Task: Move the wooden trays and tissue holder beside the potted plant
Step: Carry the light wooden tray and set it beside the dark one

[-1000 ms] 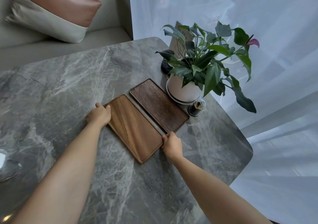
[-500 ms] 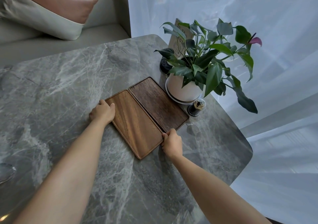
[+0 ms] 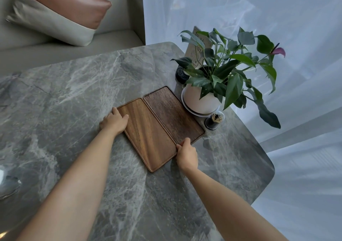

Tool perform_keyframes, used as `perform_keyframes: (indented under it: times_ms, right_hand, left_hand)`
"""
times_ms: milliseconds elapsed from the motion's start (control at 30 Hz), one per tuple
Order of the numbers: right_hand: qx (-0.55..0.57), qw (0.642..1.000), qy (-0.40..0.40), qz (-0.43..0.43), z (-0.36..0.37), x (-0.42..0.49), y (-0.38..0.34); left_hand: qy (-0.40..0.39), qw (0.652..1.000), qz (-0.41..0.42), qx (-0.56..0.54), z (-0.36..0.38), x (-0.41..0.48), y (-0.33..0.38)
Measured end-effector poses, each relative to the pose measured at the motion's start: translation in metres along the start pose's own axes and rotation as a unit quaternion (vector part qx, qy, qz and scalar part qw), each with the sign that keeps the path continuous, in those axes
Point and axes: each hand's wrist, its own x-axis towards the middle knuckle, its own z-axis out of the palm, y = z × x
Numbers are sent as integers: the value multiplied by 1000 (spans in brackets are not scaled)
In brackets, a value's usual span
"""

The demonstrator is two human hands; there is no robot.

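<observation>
Two flat wooden trays lie side by side on the grey marble table (image 3: 74,92). The darker tray (image 3: 172,115) rests against the white pot of the potted plant (image 3: 218,78). The lighter tray (image 3: 148,131) touches its left long edge. My left hand (image 3: 113,121) presses on the lighter tray's far left corner, fingers curled over the rim. My right hand (image 3: 187,153) grips the near ends where the two trays meet. No tissue holder is in view.
A small dark toothpick jar (image 3: 214,120) stands right of the dark tray, below the pot. A black round object (image 3: 181,74) and a paper card (image 3: 196,48) sit behind the plant. A glass item (image 3: 7,185) is at the left edge. A sofa with a cushion (image 3: 61,13) lies beyond.
The lighter tray has slid right and closed the gap with the darker tray. Both hands moved with it and stay on its edges.
</observation>
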Motion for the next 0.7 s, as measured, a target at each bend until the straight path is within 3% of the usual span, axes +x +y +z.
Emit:
perform_keyframes:
  times_ms: [433,700]
  right_hand:
    - [-157,983,19,-97,-16,-14,-51]
    - [-144,956,-17,-255,11,-50,-135]
  left_hand:
    - [52,997,41,39,-65,-33,-40]
    - [137,989,60,-4,-134,-71,-92]
